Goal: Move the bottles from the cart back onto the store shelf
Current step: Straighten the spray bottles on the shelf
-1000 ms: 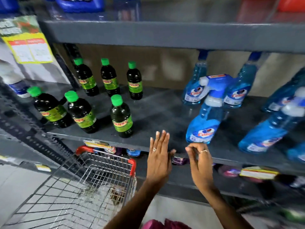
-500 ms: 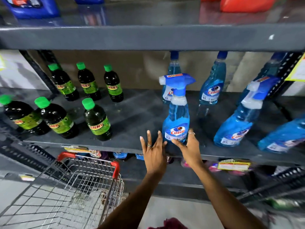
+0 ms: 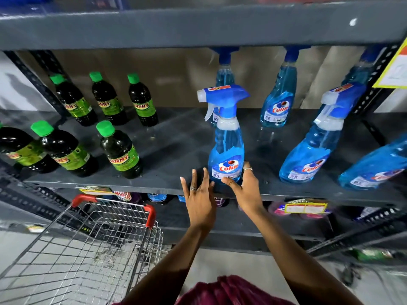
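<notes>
A blue Colin spray bottle stands upright near the front edge of the grey middle shelf. My right hand holds its base, thumb across the front of the label and fingers on its right side. My left hand is open with fingers spread, its fingertips at the shelf edge just left of the bottle's base. The wire cart with red handle ends stands low on the left, and I see no bottles in it.
Several dark bottles with green caps stand on the shelf's left half. More blue spray bottles fill the right and back. An upper shelf beam hangs close overhead. A lower shelf holds other products and price tags.
My right hand has moved from open air onto the spray bottle's base. My left hand has come up beside it. The view has swung to the right, centring the bottle.
</notes>
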Tool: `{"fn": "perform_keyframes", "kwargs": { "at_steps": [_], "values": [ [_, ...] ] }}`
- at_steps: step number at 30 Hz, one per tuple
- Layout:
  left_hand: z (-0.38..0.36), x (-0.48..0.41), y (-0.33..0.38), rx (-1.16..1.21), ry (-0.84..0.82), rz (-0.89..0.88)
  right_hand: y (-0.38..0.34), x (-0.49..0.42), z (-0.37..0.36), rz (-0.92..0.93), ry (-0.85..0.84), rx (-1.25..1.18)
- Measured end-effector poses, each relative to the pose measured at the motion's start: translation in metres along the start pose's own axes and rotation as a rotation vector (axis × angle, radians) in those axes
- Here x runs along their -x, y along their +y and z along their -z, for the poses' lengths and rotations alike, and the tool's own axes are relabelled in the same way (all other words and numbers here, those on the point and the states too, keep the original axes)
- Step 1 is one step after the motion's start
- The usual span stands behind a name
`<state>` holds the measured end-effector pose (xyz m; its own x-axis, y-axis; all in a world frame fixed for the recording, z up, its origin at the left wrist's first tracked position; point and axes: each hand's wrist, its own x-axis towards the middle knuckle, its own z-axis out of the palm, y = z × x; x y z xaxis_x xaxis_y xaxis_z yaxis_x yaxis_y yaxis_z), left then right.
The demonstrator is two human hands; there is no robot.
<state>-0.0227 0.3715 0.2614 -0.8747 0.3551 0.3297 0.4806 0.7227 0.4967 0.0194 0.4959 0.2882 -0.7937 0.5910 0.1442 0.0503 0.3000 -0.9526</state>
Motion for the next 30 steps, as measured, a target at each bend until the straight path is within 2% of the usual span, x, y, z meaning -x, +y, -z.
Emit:
{"fn": "perform_keyframes", "kwargs": {
  "at_steps": [12,18,20,22,24,26,29,30],
  "values": [
    [-0.002,0.000,0.010,0.028,0.064,0.100,0.000,0.000,-0.001,0.018,-0.015,0.019],
    [-0.003,0.002,0.012,0.027,0.081,0.082,-0.003,0.000,0.002,0.042,-0.013,0.037],
    [-0.003,0.003,0.018,0.107,0.103,0.150,-0.006,0.002,0.004,0.073,0.004,0.000],
    [0.001,0.008,0.030,0.288,0.165,0.217,-0.007,0.011,0.010,0.069,0.054,-0.144],
    [0.005,0.023,0.052,0.379,0.241,0.148,-0.005,0.027,0.026,0.137,0.142,-0.158],
    [0.000,0.044,0.079,0.486,0.209,-0.002,0.005,0.044,0.053,0.256,0.233,-0.082],
    [-0.015,0.062,0.116,0.747,-0.041,-0.177,0.010,0.052,0.103,0.322,0.407,-0.038],
    [-0.023,0.060,0.128,0.762,-0.126,-0.212,0.013,0.047,0.122,0.313,0.476,-0.055]
  ]
}}
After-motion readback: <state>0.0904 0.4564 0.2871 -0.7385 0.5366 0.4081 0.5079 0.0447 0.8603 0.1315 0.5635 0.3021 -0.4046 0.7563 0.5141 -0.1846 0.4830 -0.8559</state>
